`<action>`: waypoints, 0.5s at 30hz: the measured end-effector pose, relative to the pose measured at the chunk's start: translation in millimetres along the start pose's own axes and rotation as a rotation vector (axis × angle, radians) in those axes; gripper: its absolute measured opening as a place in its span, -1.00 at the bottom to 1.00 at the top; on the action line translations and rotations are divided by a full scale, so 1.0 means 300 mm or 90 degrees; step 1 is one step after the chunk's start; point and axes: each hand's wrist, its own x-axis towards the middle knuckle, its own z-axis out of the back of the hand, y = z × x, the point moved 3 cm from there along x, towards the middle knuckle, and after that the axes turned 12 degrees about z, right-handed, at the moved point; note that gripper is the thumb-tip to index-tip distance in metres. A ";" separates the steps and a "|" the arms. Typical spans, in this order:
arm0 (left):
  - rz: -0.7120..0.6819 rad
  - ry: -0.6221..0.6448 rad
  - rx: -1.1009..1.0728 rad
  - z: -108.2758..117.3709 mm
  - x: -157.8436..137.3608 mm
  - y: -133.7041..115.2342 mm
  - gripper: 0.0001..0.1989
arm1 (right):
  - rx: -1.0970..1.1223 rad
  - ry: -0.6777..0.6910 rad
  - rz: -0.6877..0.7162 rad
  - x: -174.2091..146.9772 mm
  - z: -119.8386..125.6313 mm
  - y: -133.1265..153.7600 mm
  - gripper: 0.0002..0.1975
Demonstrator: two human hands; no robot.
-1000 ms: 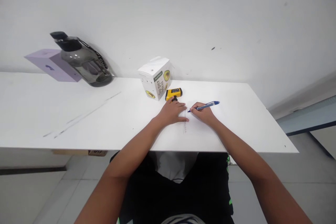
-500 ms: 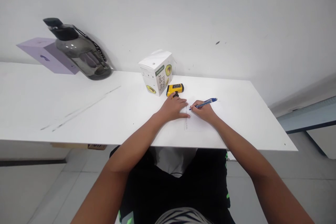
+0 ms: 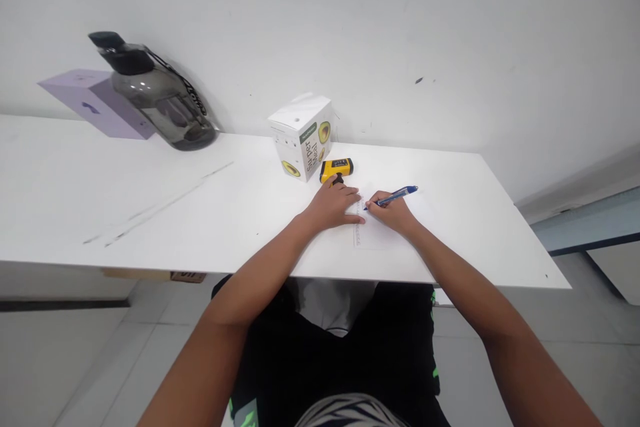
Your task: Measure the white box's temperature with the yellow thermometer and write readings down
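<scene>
My right hand point(image 3: 393, 211) is closed around a blue pen point(image 3: 399, 194), its tip down at a white sheet of paper point(image 3: 373, 235). Small marks of writing run along the sheet's left side, too small to read. My left hand point(image 3: 335, 205) lies flat with fingers apart on the paper's left edge. Just beyond its fingers is a yellow and black device point(image 3: 337, 169), which looks like a handheld meter; its lower part is hidden behind that hand.
A white box point(image 3: 303, 140) with avocado pictures stands behind the device. Far left, a dark translucent bottle point(image 3: 167, 107) with a strap stands before a lilac box point(image 3: 95, 103). The white table point(image 3: 165, 213) meets the wall at the back.
The whole view has shifted slightly, so everything sits a little further right. The pen tip stays at the paper, and my left hand keeps its place on the sheet.
</scene>
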 end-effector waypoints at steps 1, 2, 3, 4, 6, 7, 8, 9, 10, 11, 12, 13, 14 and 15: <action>0.000 -0.002 0.000 0.001 0.000 0.000 -0.42 | -0.003 -0.004 0.001 0.000 0.000 -0.002 -0.82; -0.001 -0.004 0.000 0.001 0.000 0.000 -0.42 | -0.006 -0.006 0.004 0.000 0.000 -0.003 -0.81; -0.002 -0.006 -0.001 0.001 0.000 -0.001 -0.41 | -0.008 -0.006 0.007 0.000 0.000 -0.004 -0.81; -0.003 -0.007 -0.001 0.001 0.000 -0.001 -0.41 | -0.011 -0.005 0.008 0.001 -0.001 -0.005 -0.81; -0.004 -0.007 -0.001 0.000 0.001 0.000 -0.40 | -0.018 -0.004 0.006 0.001 -0.002 -0.005 -0.81; -0.005 -0.006 0.000 0.000 0.001 0.000 -0.40 | -0.022 -0.004 0.004 0.001 -0.002 -0.004 -0.82; -0.004 -0.005 0.001 -0.001 0.001 0.001 -0.40 | -0.026 -0.004 0.004 0.001 -0.002 -0.002 -0.82; -0.004 -0.004 0.003 -0.002 0.002 0.002 -0.41 | -0.029 -0.003 0.004 0.001 -0.002 -0.001 -0.83; -0.004 -0.003 0.004 -0.003 0.002 0.002 -0.42 | -0.031 -0.002 0.006 0.001 -0.002 0.000 -0.83; -0.004 -0.002 0.006 -0.004 0.001 0.003 -0.42 | -0.032 -0.001 0.008 0.001 -0.001 0.001 -0.83; -0.006 -0.002 0.006 -0.005 0.001 0.003 -0.42 | -0.032 0.000 0.009 0.001 -0.001 0.001 -0.82; -0.007 -0.003 0.007 -0.005 0.001 0.003 -0.42 | -0.031 0.003 0.010 0.001 -0.001 0.000 -0.82; -0.009 -0.005 0.008 -0.005 0.001 0.003 -0.41 | -0.028 0.006 0.011 0.001 -0.001 0.000 -0.82; -0.010 -0.005 0.009 -0.005 0.000 0.003 -0.41 | -0.022 0.009 0.011 0.001 -0.001 -0.001 -0.82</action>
